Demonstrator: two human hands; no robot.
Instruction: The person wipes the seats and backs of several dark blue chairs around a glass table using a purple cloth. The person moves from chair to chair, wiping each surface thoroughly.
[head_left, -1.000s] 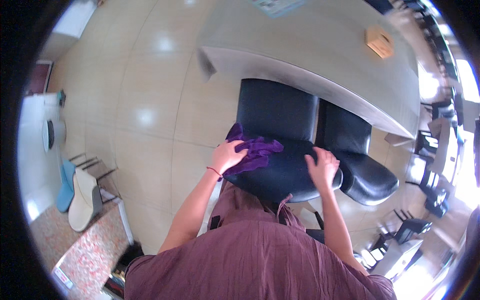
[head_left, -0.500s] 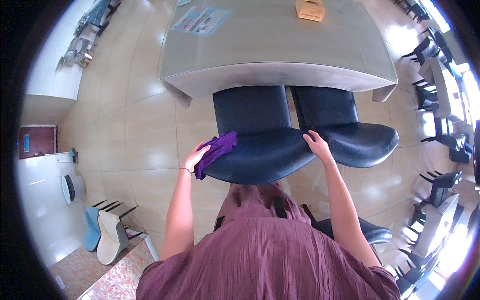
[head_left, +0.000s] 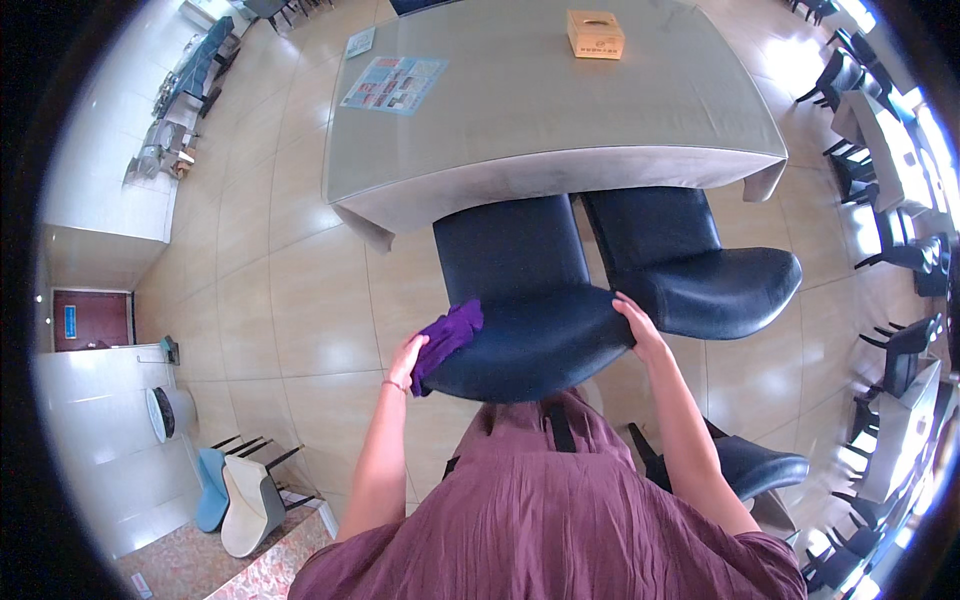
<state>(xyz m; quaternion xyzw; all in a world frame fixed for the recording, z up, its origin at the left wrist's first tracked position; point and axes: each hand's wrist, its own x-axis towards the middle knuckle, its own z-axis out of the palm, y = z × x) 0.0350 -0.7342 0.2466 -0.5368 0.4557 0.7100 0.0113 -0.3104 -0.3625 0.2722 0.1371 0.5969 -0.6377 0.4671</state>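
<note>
A dark padded chair [head_left: 525, 345] stands before me, its curved backrest nearest my body and its seat [head_left: 512, 245] reaching to the tablecloth. My left hand [head_left: 405, 362] is closed on a crumpled purple cloth [head_left: 450, 335], which it presses against the backrest's left edge. The fingers of that hand are partly covered by the cloth. On the opposite edge, my right hand [head_left: 640, 325] grips the backrest directly, thumb on the near face and the other fingers partly hidden. A second dark chair [head_left: 715, 290] stands close on the right.
Ahead is a cloth-covered table [head_left: 500, 110] bearing a tissue box [head_left: 596, 36] and a printed sheet [head_left: 395, 85]. Another dark chair [head_left: 755, 466] is behind my right arm. White and blue chairs [head_left: 250, 510] stand at lower left. More tables and chairs line the right side.
The view has shifted, so table and chairs appear lower. The held chair sits slightly closer to my body and a little turned. Both hands keep their places on it.
</note>
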